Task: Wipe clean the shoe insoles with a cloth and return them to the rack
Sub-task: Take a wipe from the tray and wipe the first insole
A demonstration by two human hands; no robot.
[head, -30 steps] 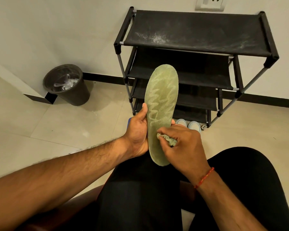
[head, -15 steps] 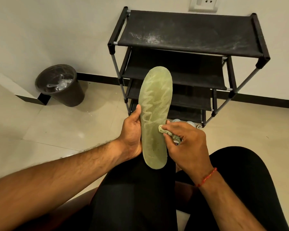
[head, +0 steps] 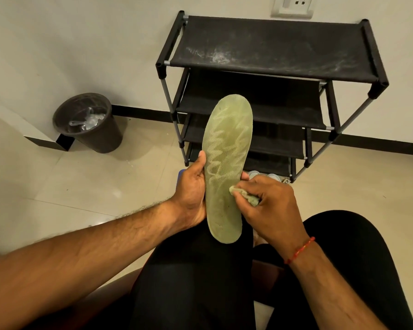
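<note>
Your L hand (head: pixel 192 186) grips the green insole (head: pixel 227 163) by its left edge, thumb on the mesh face. The insole stands nearly upright over your left knee, heel end down, toe end in front of the rack (head: pixel 272 48) lower shelves. Your R hand (head: pixel 270 206) pinches a bunched cloth (head: pixel 246 196) against the insole's right edge, approx. mid-length. Pale shoes (head: pixel 262 175), prob. a pair, sit at the rack's bottom front edge. The bin (head: pixel 88 122) stands left of the rack, well apart.
</note>
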